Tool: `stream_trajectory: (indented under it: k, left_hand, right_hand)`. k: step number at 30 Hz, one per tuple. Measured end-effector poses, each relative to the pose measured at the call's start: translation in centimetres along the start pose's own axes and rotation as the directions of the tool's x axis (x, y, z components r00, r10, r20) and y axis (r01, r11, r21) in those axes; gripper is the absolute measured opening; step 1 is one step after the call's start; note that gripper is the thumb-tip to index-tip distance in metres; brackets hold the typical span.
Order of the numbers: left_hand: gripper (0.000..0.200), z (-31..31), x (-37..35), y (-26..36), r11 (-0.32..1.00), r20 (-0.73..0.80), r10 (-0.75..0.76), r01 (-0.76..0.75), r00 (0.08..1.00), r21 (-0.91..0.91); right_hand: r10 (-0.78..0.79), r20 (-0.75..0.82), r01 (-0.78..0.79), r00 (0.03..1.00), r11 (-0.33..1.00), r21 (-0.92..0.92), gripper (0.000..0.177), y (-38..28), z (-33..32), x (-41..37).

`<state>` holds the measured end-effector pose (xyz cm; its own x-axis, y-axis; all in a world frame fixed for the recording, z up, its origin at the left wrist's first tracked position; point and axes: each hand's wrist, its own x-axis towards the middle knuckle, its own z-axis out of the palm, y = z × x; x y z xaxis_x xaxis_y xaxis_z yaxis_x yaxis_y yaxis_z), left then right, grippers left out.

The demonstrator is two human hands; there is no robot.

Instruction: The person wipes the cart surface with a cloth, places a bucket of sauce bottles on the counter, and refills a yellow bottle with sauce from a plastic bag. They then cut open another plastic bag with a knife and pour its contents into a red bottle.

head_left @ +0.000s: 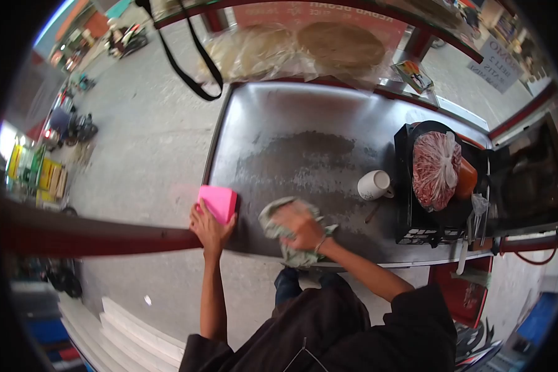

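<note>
At the left edge of the metal counter (304, 111), my left hand (212, 230) grips a bright pink, box-shaped object (219, 201) by its near side. My right hand (301, 224), slightly blurred, is closed on a pale green cloth (301, 255) pressed to the counter near its front edge. Wet-looking dark patches and streaks mark the metal beyond the cloth. To the right of the cloth stands a white mug (374, 185), its handle toward the black crate.
A black crate (415, 229) on the right carries a bag of reddish shredded food (437, 170) and an orange item (467, 178). A knife (462, 257) overhangs the front edge. Bagged flatbreads (341, 44) lie behind the counter, and a black strap (198, 80) hangs at upper left.
</note>
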<state>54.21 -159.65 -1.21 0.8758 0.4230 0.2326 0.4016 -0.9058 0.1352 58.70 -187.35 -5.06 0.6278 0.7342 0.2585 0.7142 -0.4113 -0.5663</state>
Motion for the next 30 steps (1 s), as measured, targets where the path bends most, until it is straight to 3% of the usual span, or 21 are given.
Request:
stream_trajectory:
  k: [2,3,4,5,6,7,9,10,11,13,15,17,18,19,21,22,24,27,28,29,30]
  left_hand:
    - [0.11,1.1,-0.3,-1.1,0.998,0.039,0.014,-0.017,0.999,0.066]
    - [0.114,1.6,-0.4,-1.7,0.996,0.058,0.015,-0.019,0.998,0.086]
    - [0.123,1.7,-0.5,-2.0,0.994,0.12,0.009,-0.022,0.993,0.105]
    - [0.129,1.9,-0.8,-2.0,0.998,0.073,0.036,-0.04,0.997,0.053]
    - [0.127,0.8,-0.8,-1.4,0.997,0.163,-0.007,0.02,0.987,-0.073]
    - [0.124,0.3,-1.2,-1.2,0.998,0.201,-0.009,0.023,0.979,-0.067]
    - [0.119,-1.0,-1.9,-0.3,0.999,0.216,-0.003,0.014,0.976,-0.045]
    - [0.117,-1.6,-2.3,-0.1,0.996,0.228,0.009,0.012,0.974,-0.089]
    - [0.115,-2.3,-2.7,-0.2,0.991,0.243,0.013,0.02,0.97,-0.131]
    - [0.116,-3.8,-3.7,-0.2,0.977,0.265,0.014,0.043,0.964,-0.207]
    - [0.116,-5.8,-4.8,-0.7,0.954,0.298,-0.006,0.095,0.955,-0.284]
    - [0.121,-7.9,-5.3,-2.0,0.907,0.398,0.053,0.123,0.916,-0.403]
    - [0.123,-8.1,-5.6,-3.6,0.847,0.349,0.14,0.07,0.926,-0.527]
    - [0.123,-8.9,-5.4,-4.5,0.843,0.353,0.131,0.084,0.926,-0.532]
    - [0.125,-11.1,-5.2,-5.2,0.429,0.448,0.18,0.339,0.876,-0.837]
    - [0.125,-11.9,-5.0,-4.9,0.342,0.392,0.2,0.311,0.898,-0.887]
    - [0.126,-13.9,-3.9,-3.5,0.376,0.329,0.197,0.238,0.924,-0.895]
    - [0.124,-13.9,-2.9,-2.2,0.387,0.233,0.197,0.143,0.952,-0.911]
    - [0.121,-13.7,-2.5,-1.8,0.484,0.184,0.201,0.066,0.962,-0.872]
    - [0.119,-13.2,-1.9,-1.0,0.566,0.121,0.212,-0.021,0.97,-0.824]
    - [0.114,-12.9,-1.5,-0.6,0.64,0.122,0.196,-0.032,0.973,-0.767]
  right_hand:
    - [0.289,-0.263,-0.348,0.921,0.912,-0.216,0.064,4.7,-2.5,1.9]
    - [0.372,-0.438,-0.525,0.818,0.794,-0.306,0.064,7.8,-3.1,3.6]
    - [0.405,-0.565,-0.638,0.718,0.707,-0.305,0.064,10.9,-3.9,5.3]
    - [0.421,-0.683,-0.744,0.596,0.611,-0.273,0.064,13.8,-4.3,7.2]
    - [0.45,-0.717,-0.802,0.532,0.539,-0.257,0.063,17.0,-4.4,9.4]
    - [0.468,-0.75,-0.852,0.468,0.464,-0.243,0.062,20.1,-5.1,11.8]
    - [0.505,-0.786,-0.897,0.358,0.418,-0.14,0.062,24.7,-6.1,17.0]
    - [0.493,-0.795,-0.891,0.353,0.435,-0.126,0.061,25.8,-6.4,19.6]
    - [0.483,-0.8,-0.883,0.356,0.455,-0.118,0.061,26.4,-6.1,22.3]
    - [0.424,-0.773,-0.79,0.472,0.593,-0.157,0.059,26.4,-4.3,27.4]
    - [0.387,-0.618,-0.622,0.684,0.751,-0.219,0.057,25.3,-0.5,32.4]
    - [0.25,-0.478,-0.376,0.842,0.907,-0.188,0.054,20.8,3.8,35.4]
    - [0.2,-0.409,-0.3,0.89,0.934,-0.194,0.053,18.1,6.1,36.1]
    - [0.146,-0.343,-0.223,0.928,0.955,-0.197,0.052,15.1,8.3,35.9]
    - [0.093,-0.401,-0.188,0.911,0.961,-0.205,0.053,9.0,11.5,32.5]
    - [0.084,-0.284,-0.145,0.955,0.969,-0.199,0.054,6.4,11.7,29.9]
    - [0.012,-0.138,-0.024,0.99,0.996,-0.086,0.056,0.6,12.4,23.1]
    - [-0.265,-0.032,0.266,0.964,0.941,0.211,0.052,-6.1,13.9,11.4]
    - [-0.362,0.031,0.338,0.932,0.896,0.287,0.05,-6.6,13.7,9.0]
    - [-0.344,0.03,0.326,0.938,0.91,0.257,0.05,-5.6,11.5,8.4]
    - [-0.184,-0.099,0.205,0.978,0.935,0.29,0.049,-4.6,8.4,8.5]
